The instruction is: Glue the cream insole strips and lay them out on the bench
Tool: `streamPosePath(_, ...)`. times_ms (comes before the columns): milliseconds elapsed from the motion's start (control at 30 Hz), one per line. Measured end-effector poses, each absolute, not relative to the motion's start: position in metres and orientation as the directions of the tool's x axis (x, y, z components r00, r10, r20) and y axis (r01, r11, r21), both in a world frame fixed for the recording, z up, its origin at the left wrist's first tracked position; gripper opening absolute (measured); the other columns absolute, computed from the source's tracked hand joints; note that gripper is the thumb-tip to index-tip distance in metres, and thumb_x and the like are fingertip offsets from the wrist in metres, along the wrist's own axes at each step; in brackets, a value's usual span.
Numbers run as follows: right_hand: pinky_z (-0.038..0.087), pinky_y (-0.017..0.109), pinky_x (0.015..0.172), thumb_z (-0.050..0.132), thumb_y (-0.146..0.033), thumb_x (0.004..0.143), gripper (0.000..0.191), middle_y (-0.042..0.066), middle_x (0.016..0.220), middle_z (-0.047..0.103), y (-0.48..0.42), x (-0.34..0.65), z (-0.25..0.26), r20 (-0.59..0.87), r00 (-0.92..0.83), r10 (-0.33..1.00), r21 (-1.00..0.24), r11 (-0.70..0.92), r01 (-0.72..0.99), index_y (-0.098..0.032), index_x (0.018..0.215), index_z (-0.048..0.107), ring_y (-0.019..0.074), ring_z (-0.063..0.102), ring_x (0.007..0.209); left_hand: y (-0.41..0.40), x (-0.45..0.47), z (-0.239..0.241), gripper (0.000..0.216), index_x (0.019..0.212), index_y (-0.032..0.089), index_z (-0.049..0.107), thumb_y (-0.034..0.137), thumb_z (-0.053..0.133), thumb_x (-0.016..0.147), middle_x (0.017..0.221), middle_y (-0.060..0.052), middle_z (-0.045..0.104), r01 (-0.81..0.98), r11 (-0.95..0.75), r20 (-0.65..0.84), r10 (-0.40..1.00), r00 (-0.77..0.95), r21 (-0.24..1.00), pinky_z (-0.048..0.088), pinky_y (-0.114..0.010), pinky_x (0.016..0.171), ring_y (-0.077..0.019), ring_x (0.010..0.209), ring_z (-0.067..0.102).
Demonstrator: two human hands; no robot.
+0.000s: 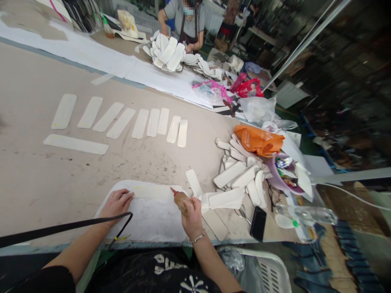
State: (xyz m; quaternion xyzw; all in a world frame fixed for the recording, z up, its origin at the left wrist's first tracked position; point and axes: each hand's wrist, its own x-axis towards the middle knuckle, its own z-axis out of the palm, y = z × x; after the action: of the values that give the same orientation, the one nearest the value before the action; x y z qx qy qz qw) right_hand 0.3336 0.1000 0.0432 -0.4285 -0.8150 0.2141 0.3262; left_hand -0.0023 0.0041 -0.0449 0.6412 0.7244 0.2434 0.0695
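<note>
My left hand (116, 204) lies flat with fingers spread, pressing the left end of a long pale strip (151, 191) on a white sheet (146, 219) at the table's near edge. My right hand (192, 215) is closed around a brown glue bottle (181, 201). Its red tip touches the strip's right end. A heap of white padded strips (238, 175) lies just right of my right hand.
Several strips (122, 122) lie in a row further up the table, one long strip (75, 144) below them. An orange bag (258, 140), a black phone (258, 223), scissors (244, 213) and a plastic bottle (305, 213) sit at right. Another person (183, 22) works at the far end.
</note>
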Motion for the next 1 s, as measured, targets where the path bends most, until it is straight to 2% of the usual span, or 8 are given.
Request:
streamPosePath(333,0.051,0.048,0.087,0.052,-0.002,0.075,0.053,0.010,0.113,0.042,0.098,0.358,0.044,0.346,-0.366,0.864,-0.609,0.503,0.612,-0.025,0.123,0.051,0.0253,0.048,0.105,0.004,-0.004,-0.051,0.021,0.095,0.026,0.068,0.034,0.051,0.087,0.104,-0.008,0.060,0.892,0.057,0.228,0.958,-0.175,0.448,0.050,-0.043,0.091,-0.0246,0.100,0.058)
streamPosePath(567,0.051,0.043,0.087,0.057,-0.006,0.077,0.050,0.008,0.111,0.043,0.088,0.309,0.053,0.319,-0.437,0.841,-0.735,0.510,0.446,-0.025,0.123,0.048,0.0225,0.050,0.101,0.004,-0.001,-0.045,0.029,0.094,0.022,0.072,0.038,0.048,0.089,0.103,-0.010,0.063,0.859,0.107,0.171,0.960,-0.220,0.501,0.050,-0.040,0.091,-0.0232,0.100,0.058)
streamPosePath(800,0.051,0.039,0.085,0.055,-0.005,0.075,0.050,0.008,0.109,0.043,0.092,0.248,0.053,0.347,-0.574,0.741,-0.745,0.590,0.311,-0.024,0.120,0.049,0.0220,0.049,0.100,0.005,0.003,-0.035,0.032,0.094,0.020,0.071,0.041,0.047,0.089,0.102,-0.009,0.064,0.832,0.140,0.131,0.961,-0.245,0.537,0.049,-0.041,0.091,-0.0229,0.100,0.057)
streamPosePath(1000,0.049,0.042,0.086,0.055,-0.005,0.075,0.051,0.008,0.111,0.041,0.096,0.230,0.043,0.352,-0.623,0.699,-0.736,0.618,0.277,-0.024,0.121,0.048,0.0225,0.046,0.101,0.005,0.003,-0.034,0.027,0.092,0.022,0.068,0.039,0.048,0.090,0.099,-0.007,0.064,0.837,0.093,0.198,0.952,-0.233,0.540,0.050,-0.039,0.089,-0.0222,0.098,0.058)
